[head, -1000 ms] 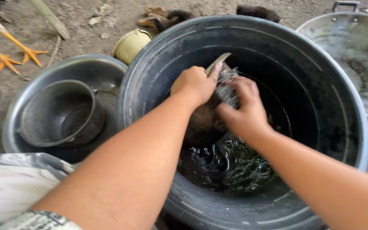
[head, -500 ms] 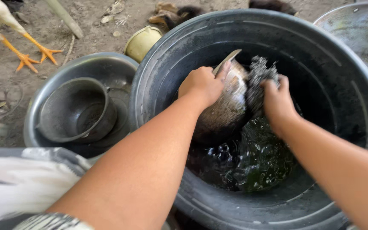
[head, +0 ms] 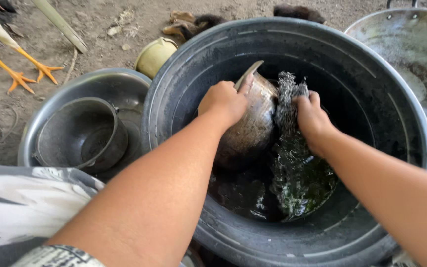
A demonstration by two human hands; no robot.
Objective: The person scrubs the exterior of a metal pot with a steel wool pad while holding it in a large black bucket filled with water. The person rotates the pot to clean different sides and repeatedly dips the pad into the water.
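No packages, labels, signs or screens anywhere in view.

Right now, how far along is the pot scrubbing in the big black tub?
Mid-scrub. The left hand tilts the metal pot over the dark water in the black tub, while the right hand presses steel wool to its side, which looks tarnished. Another pot sits in a basin; the wok looks soiled.
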